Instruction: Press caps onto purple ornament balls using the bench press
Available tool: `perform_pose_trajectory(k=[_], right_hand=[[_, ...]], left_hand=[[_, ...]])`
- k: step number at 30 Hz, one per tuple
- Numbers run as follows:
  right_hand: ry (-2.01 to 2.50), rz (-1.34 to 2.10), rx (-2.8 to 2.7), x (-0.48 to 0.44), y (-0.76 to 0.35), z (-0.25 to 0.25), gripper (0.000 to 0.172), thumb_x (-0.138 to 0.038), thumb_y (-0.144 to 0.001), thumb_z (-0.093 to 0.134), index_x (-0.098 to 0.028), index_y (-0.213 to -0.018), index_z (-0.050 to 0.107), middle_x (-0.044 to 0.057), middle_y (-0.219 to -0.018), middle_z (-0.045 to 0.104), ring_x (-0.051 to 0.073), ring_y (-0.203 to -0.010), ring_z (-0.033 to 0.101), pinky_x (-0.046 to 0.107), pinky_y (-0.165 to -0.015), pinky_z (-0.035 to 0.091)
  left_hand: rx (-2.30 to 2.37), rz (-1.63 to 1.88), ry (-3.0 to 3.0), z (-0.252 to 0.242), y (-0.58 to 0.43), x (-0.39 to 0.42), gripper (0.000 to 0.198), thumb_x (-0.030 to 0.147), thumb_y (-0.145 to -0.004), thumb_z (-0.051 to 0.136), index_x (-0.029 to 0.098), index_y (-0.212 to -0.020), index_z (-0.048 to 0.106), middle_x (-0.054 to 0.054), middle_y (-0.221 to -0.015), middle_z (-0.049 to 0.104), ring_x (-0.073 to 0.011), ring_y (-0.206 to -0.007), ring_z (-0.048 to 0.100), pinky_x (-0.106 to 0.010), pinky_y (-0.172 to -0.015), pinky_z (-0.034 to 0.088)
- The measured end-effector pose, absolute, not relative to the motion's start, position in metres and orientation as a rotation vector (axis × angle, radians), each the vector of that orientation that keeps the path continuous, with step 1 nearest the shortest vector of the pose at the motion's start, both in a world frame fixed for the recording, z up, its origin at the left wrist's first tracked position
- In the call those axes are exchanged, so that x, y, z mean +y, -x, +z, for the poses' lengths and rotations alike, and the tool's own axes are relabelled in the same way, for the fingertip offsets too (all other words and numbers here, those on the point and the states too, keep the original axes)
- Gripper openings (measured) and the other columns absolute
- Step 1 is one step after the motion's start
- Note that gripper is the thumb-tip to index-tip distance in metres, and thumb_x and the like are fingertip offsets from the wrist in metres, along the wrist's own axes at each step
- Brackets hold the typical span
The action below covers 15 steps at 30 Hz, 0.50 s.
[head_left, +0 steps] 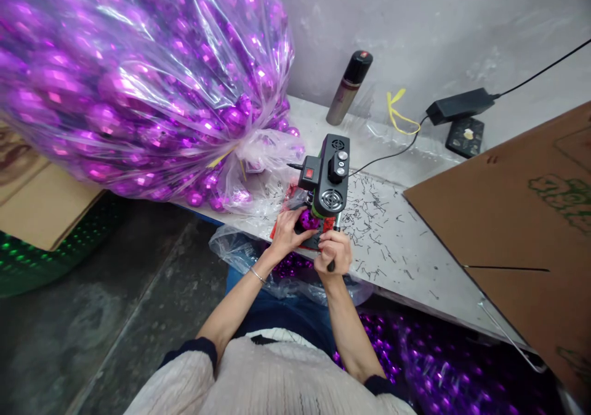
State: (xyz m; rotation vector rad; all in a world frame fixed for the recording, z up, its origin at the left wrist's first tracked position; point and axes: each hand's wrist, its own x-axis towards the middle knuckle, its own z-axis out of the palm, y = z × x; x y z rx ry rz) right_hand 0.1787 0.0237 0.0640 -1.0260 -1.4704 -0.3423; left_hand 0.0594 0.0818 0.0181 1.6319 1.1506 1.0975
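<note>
My left hand [287, 232] is closed round a shiny purple ball [306, 220], holding it under the head of a small black bench machine [329, 178] with a red switch. My right hand [335, 252] is wrapped in a fist round the machine's dark lever handle, just right of the ball. The machine stands on a red base near the front edge of a grey worktable [397, 249]. A thin bracelet sits on my left wrist.
A huge clear bag of purple balls [138, 82] fills the upper left. More purple balls lie in bags on my lap [286, 270] and at lower right. A spray can [348, 87], power adapter [459, 105], cardboard sheet [521, 218] and scattered metal bits surround the machine.
</note>
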Motion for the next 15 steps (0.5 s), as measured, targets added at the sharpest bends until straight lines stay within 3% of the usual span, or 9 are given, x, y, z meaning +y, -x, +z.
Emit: perform_pose_trajectory(k=[9, 15], right_hand=[[1.131, -0.203, -1.455, 0.014, -0.18, 0.111, 0.021, -0.011, -0.095, 0.047, -0.022, -0.08, 0.056, 0.0, -0.074, 0.063, 0.015, -0.072, 0.064, 0.03, -0.068, 0.049], [1.131, -0.207, -1.516, 0.011, -0.184, 0.123, 0.021, -0.007, -0.093, 0.049, -0.022, -0.08, 0.056, 0.0, -0.076, 0.065, 0.015, -0.073, 0.066, 0.028, -0.066, 0.05]], left_hand=[[1.151, 1.171, -2.032, 0.002, -0.061, 0.084, 0.067, 0.059, -0.085, 0.075, 0.018, -0.136, 0.061, -0.014, -0.118, 0.074, -0.0298, -0.111, 0.07, -0.048, -0.1, 0.052], [0.96, 1.236, -2.346, -0.001, -0.033, 0.031, 0.075, 0.061, -0.09, 0.068, 0.019, -0.149, 0.05, -0.018, -0.128, 0.07, -0.0296, -0.118, 0.068, -0.045, -0.1, 0.053]])
